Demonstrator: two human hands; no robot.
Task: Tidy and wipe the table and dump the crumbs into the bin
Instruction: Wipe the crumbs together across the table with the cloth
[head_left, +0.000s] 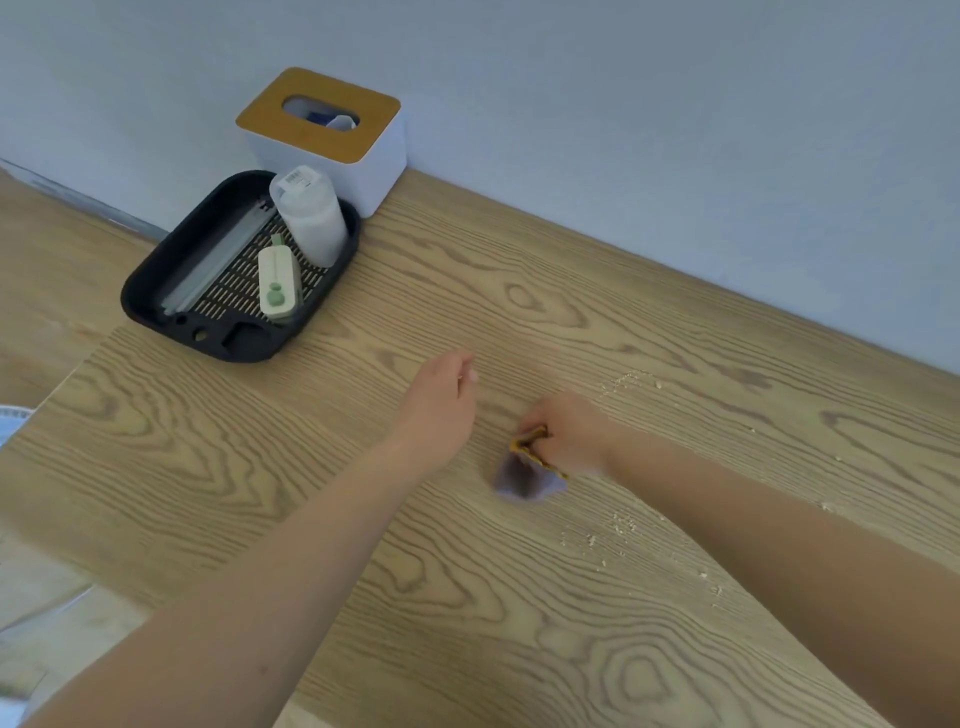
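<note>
My right hand (569, 434) grips a small cloth (527, 475), yellow on one side and grey-purple on the other, and holds it on the wooden table (363, 519) near the middle. My left hand (441, 400) hovers just left of it, fingers loosely bent and holding nothing. Pale crumbs (626, 382) lie scattered beyond my right hand, and more crumbs (613, 532) lie nearer to me beside my right forearm. No bin is in view.
A black tray (156, 296) at the far left holds a white bottle (309, 215), a pale green-and-cream gadget (279, 286) and a grey strip. Behind it a white tissue box (363, 171) with a wooden lid stands against the wall. The table's left edge drops to the floor.
</note>
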